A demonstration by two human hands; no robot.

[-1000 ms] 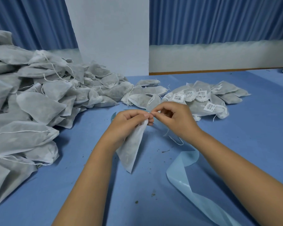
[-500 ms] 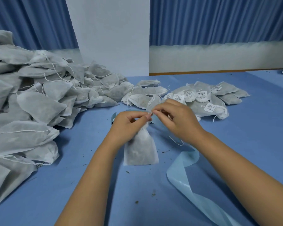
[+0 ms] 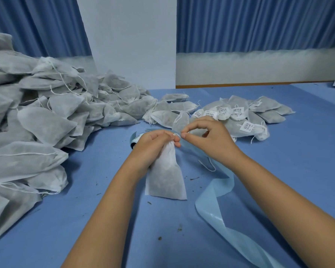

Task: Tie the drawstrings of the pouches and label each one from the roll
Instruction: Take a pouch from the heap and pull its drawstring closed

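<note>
A: While the pouch (image 3: 165,178) is up off the heap, who's got it?
B: Left hand (image 3: 155,144). Fingers are curled round the gathered neck. Pouch is neck-up, bottom edge at the table (image 3: 288,171); can't tell if it rests there.
A: Right hand?
B: Right hand (image 3: 207,140) is just right of the neck, thumb & forefinger pinched on the drawstring (image 3: 175,134). A loose end loops down right of the pouch.
A: Roll?
B: Roll (image 3: 135,139) sits just behind the pouch, mostly hidden by the left hand. Pale blue strip (image 3: 217,192) passes the pouch's right side & twists toward the near edge.
A: Other pouches?
B: Big unlabelled heap (image 3: 46,117) is well left of the pouch. Smaller labelled pile (image 3: 246,117) is behind it & to the right, barcode stickers up. Dark crumbs are scattered near the pouch.
</note>
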